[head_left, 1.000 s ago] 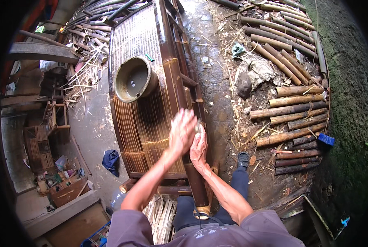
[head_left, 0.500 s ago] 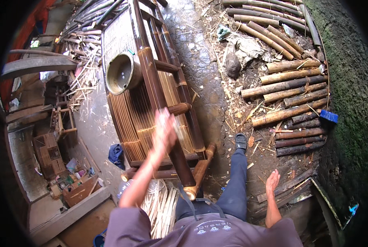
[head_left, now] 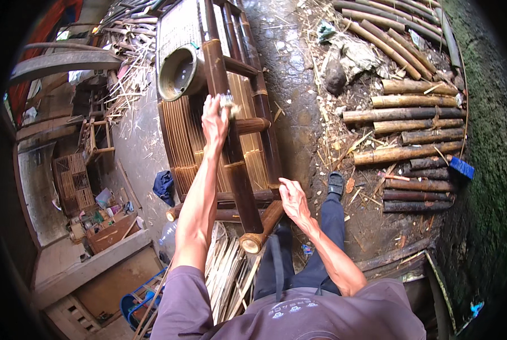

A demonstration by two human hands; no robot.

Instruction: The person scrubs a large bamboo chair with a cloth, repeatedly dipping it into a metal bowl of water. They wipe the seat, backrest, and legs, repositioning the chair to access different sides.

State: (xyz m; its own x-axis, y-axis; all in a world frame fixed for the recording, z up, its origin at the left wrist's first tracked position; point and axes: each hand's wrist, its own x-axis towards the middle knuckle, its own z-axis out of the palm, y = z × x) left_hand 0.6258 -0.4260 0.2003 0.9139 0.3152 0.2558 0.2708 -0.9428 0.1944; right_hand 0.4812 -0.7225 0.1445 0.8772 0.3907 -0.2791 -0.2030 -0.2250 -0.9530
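Note:
A long bamboo bench (head_left: 177, 144) with dark, glossy poles and a slatted surface lies on its side ahead of me. My left hand (head_left: 214, 123) is closed on a pale bristly wad (head_left: 229, 107) and presses it against the upper dark bamboo pole (head_left: 235, 170). Fingers hide part of the wad, so its exact kind is unclear. My right hand (head_left: 296, 203) is at the bench's near right corner, its loosely bent fingers apart and the fingertips by the bamboo there. A round bowl (head_left: 181, 73) with a little liquid in it rests on the bench, left of the pole.
Cut bamboo lengths (head_left: 404, 115) lie in rows on the right, with a blue block (head_left: 461, 168) beside them. Split bamboo strips (head_left: 225, 272) are bundled near my legs. A dark blue cloth (head_left: 163, 187) lies left of the bench. A mossy wall (head_left: 494, 124) borders the right side.
My left hand has moved forward along the dark pole with the pale wad. My right hand has come in from the right to the bench's near corner. The view has shifted slightly.

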